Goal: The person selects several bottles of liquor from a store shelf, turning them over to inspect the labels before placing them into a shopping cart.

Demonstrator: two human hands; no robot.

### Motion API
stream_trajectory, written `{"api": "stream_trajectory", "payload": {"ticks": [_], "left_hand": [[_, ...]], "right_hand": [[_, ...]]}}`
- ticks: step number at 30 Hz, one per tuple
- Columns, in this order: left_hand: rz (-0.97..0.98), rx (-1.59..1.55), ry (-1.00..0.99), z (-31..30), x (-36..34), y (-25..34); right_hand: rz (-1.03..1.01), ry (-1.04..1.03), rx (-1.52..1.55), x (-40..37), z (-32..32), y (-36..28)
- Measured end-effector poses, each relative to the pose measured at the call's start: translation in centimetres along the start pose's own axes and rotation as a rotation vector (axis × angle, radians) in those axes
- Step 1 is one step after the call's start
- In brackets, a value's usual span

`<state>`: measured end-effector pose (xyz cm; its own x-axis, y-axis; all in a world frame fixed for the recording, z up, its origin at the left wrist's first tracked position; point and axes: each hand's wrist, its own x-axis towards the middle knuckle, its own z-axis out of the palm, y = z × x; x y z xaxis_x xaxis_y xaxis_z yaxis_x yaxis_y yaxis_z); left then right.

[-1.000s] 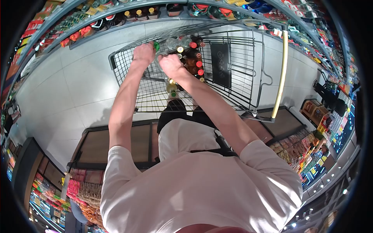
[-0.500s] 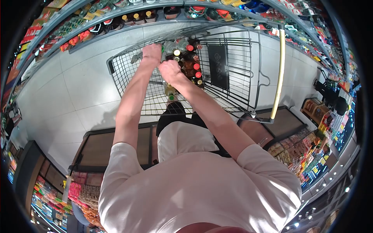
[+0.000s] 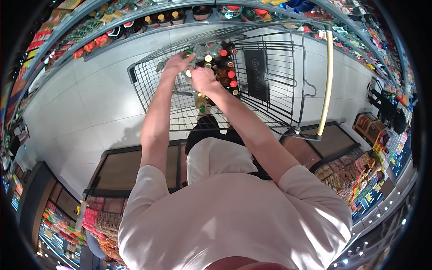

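Observation:
My left hand (image 3: pixel 177 64) reaches into the wire shopping cart (image 3: pixel 155 92), its fingers stretched out beside a green bottle cap (image 3: pixel 187 53). Close by on the right, my right hand (image 3: pixel 204 80) has its fingers curled in; what they hold, if anything, is hidden. Standing bottles crowd the cart around my hands. Brown bottles with red caps (image 3: pixel 231 74) are just right of my right hand, and clear bottles (image 3: pixel 200 51) stand beyond it. A bottle with a green cap (image 3: pixel 202 109) is nearest my body.
The cart's yellow handle (image 3: pixel 326 81) and a dark panel (image 3: pixel 256 74) are to the right. Shelves of bottles (image 3: pixel 164 19) run along the far side. Behind me are a dark-framed display case (image 3: pixel 130 170) and packaged goods (image 3: pixel 346 175). Pale floor tiles (image 3: pixel 81 108) lie left.
My left hand has shifted right and slightly down, and its fingers have spread from a closed shape. My right hand stays close to the same bottles. The whole view has shifted slightly.

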<state>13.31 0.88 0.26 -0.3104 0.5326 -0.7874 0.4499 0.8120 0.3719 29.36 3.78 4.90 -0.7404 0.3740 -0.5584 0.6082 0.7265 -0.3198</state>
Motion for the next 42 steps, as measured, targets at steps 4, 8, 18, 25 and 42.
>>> {"api": "stream_trajectory", "payload": {"ticks": [4, 8, 18, 25, 42], "left_hand": [[-0.085, -0.336, 0.087, 1.8, -0.9, -0.7], [-0.199, -0.765, 0.154, 5.6, 1.2, -3.1], [-0.289, -1.030, 0.023, 8.1, 0.8, -4.5], [-0.361, -0.955, -0.067, 8.1, 3.5, -4.8], [-0.371, -1.122, -0.091, 11.5, 1.7, -7.8]], "right_hand": [[0.056, -0.021, 0.159, -2.8, -1.8, 1.5], [0.014, 0.158, 0.449, -8.6, -1.7, 5.5], [0.291, 0.805, 0.086, -30.1, -12.5, 13.8], [0.747, 0.897, -0.080, -35.4, -10.7, 25.4], [0.906, 0.799, -0.172, -34.3, -9.3, 25.6]]}}
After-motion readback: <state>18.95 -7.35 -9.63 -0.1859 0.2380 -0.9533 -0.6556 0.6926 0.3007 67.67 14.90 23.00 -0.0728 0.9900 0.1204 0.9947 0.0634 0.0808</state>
